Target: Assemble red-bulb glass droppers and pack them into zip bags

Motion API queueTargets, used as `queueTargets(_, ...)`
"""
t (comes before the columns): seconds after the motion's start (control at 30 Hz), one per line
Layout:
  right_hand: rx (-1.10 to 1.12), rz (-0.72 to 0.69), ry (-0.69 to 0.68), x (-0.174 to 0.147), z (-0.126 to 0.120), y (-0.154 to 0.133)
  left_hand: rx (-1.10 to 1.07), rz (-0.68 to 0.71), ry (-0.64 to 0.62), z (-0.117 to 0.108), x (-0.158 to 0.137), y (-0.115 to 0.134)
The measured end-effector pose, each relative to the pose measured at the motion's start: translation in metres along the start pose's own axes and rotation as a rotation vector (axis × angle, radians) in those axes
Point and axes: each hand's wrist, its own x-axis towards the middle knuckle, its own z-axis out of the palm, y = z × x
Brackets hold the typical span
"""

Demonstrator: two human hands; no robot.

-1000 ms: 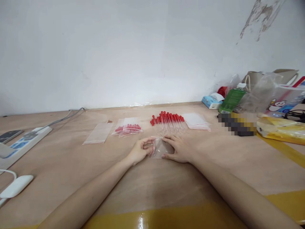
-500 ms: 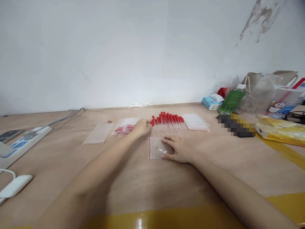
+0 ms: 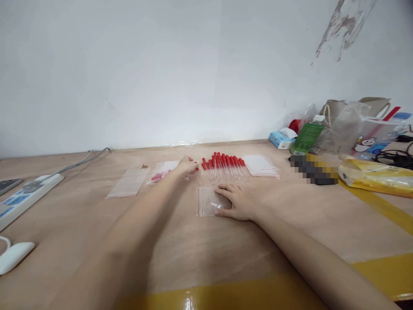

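My left hand is closed in a pinch on a dropper with a red bulb and a thin clear tube, just left of the row of red-bulbed droppers. Flat on the table nearer me lies a clear zip bag with a red line along its left edge. My right hand rests over the bag's right part, thumb and fingers spread apart. Partly behind my left forearm are clear bags with red bulbs inside.
A stack of bags lies right of the droppers, another flat bag at left. A power strip stands far left. At right are a tissue pack, a green bottle and a yellow package.
My left hand has drawn slightly left from the row, a dropper now apart from the others at its fingers. My right hand stays on the bag. The whole view has shifted slightly.
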Motion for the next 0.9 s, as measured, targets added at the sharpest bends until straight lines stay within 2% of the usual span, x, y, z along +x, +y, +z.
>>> queueTargets(0.17, 0.014, 0.001, -0.008, 0.000, -0.002, -0.001, -0.058, 0.018, 0.114, -0.041, -0.031, -0.013)
queueTargets(0.27, 0.013, 0.000, -0.005, 0.000, 0.000, 0.000, -0.240, 0.100, 0.389, -0.062, -0.056, -0.030)
queueTargets(0.33, 0.002, 0.004, -0.006, 0.001, 0.001, 0.001, -0.347, 0.075, 0.440, -0.067, -0.069, -0.038)
queueTargets(0.5, -0.018, 0.005, -0.012, 0.001, 0.000, 0.000, -0.392, 0.006, 0.358, -0.057, -0.085, -0.045)
queueTargets(0.8, -0.023, -0.010, -0.007, 0.000, 0.000, 0.001, -0.417, -0.030, 0.243, -0.042, -0.092, -0.045)
queueTargets(0.9, -0.029, -0.007, 0.003, 0.000, 0.001, 0.000, -0.370, -0.063, 0.109, -0.039, -0.096, -0.045)
